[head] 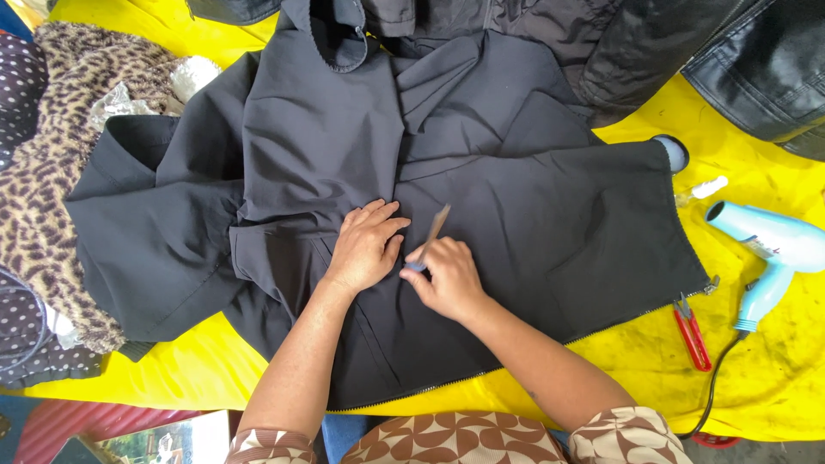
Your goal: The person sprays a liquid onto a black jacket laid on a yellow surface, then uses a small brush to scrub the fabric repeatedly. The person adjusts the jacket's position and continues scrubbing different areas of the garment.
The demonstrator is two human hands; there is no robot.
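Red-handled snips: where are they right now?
Head view, right side: the red-handled snips lie on the yellow cloth by the dark jacket's zipper edge, left of the blue hair dryer.

A yellow cloth covers the tabletop (778,378), stained with dark smudges near the right edge. Spread across its middle lies a dark jacket (481,198), its zipper edge running along the near side. At the left lies a leopard-print fleece (51,155), beside a dark dotted fabric (17,77). At the far right corner lies a black leather garment (765,69). To the right of the jacket rest a light blue hair dryer (769,249) with its black cord trailing toward the near edge, red-handled snips (692,331) just beside the jacket's corner, and a small clear bottle (703,189).
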